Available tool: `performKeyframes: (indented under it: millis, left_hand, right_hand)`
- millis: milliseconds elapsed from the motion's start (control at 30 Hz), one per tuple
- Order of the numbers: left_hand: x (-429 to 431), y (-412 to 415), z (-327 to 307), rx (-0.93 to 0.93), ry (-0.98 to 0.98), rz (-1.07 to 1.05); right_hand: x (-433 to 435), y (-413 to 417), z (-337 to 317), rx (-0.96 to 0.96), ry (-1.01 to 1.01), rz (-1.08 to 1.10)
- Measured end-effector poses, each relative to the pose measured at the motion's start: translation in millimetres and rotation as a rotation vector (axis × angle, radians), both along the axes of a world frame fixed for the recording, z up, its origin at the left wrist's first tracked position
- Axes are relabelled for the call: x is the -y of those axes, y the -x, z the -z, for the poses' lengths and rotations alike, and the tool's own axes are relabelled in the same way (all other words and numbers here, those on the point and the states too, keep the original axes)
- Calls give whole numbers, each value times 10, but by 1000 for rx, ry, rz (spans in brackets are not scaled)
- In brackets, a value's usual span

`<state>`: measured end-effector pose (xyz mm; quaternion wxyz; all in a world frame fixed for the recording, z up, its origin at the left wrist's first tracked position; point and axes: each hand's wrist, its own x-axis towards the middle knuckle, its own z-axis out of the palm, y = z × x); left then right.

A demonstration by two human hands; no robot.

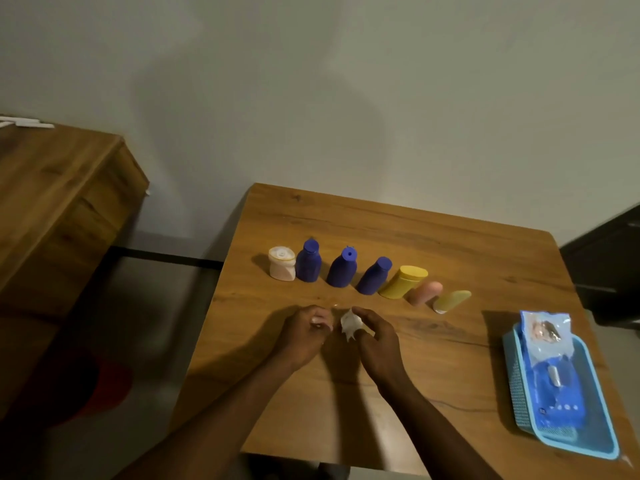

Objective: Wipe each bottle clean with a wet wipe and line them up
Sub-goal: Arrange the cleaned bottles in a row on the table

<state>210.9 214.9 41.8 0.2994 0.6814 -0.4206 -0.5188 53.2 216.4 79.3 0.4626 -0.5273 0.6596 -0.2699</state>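
Two hands and two arms are all that shows of the person. The left hand (304, 332) and the right hand (375, 337) are bare. Both arms are bare too, from the wrists to the bottom edge of the view. The left arm (221, 420) and the right arm (433, 420) are long and slim. A few small nails (316, 319) show on the left hand. The light is dim, so finer marks cannot be made out.
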Motion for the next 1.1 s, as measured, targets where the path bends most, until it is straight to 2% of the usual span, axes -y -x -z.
performKeyframes:
  millis: [167, 300, 467, 600, 700, 833, 967, 1100]
  left_hand:
    - [50, -102, -118, -11, 75, -168]
    - [76, -266, -333, 84, 235, -335]
    - [203, -604, -512, 200, 326, -460]
    - [407, -911, -558, 126, 266, -332]
    - [590, -1087, -566, 300, 204, -127]
    - [751, -1155, -669, 416, 161, 87]
    - [843, -1155, -676, 396, 136, 156]
    - [941, -1219, -554, 378, 118, 151]
  right_hand:
    - [131, -26, -28, -74, 154, -60]
    - [283, -197, -278, -121, 360, -198]
    - [511, -523, -619, -189, 546, -369]
    - [768, -833, -833, -375, 613, -564]
    - [964, -1072, -936, -632, 648, -744]
    - [1144, -1325, -945, -951, 537, -934]
    - [1249, -1437, -879, -1043, 434, -1025]
    - [1312, -1505, -852, -1041, 404, -1037]
